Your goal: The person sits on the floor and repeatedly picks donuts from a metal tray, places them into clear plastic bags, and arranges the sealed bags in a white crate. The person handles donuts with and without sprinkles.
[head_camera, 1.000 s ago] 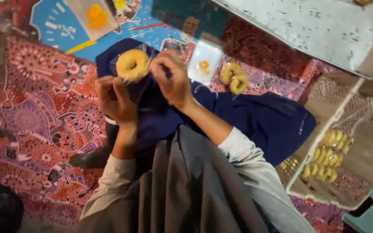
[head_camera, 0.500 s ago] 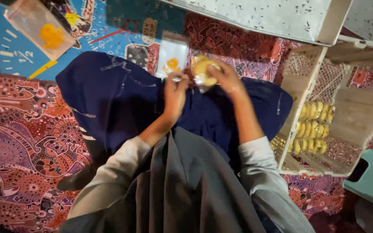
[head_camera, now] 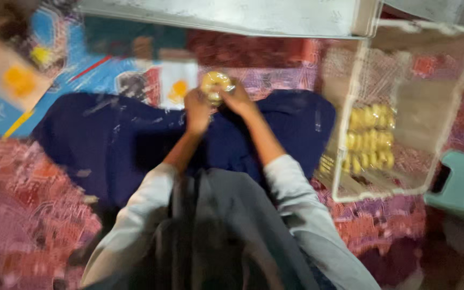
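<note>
Closest to me, the grey sleeves and a dark grey cloth fill the bottom of the blurred view, and my forearms run up over a navy cloth [head_camera: 108, 145] spread on the patterned mat [head_camera: 22, 193]. Both hands meet just past the middle of that cloth. My left hand [head_camera: 197, 110] is curled with the fingers closed on the near left side of a yellow ring pastry in a clear wrapper [head_camera: 215, 86], and my right hand [head_camera: 238, 99] is clamped on its right side, so the two hands are together on the one thing, held just above the far edge of the cloth.

I judge the pastry light and soft, easy to crush, with a thin, slippery film round it. I would keep my grip on the loose film at the edges and only cradle the ring itself, not pinch it.

To the right stands a white wire-mesh tray [head_camera: 345, 177] with rows of small yellow pieces [head_camera: 369, 137] in it, and a pale green stool [head_camera: 460, 182] beyond that. Farther off lie flat packets [head_camera: 175, 86] showing an orange spot, and at the top runs the edge of a white board [head_camera: 253, 16].
</note>
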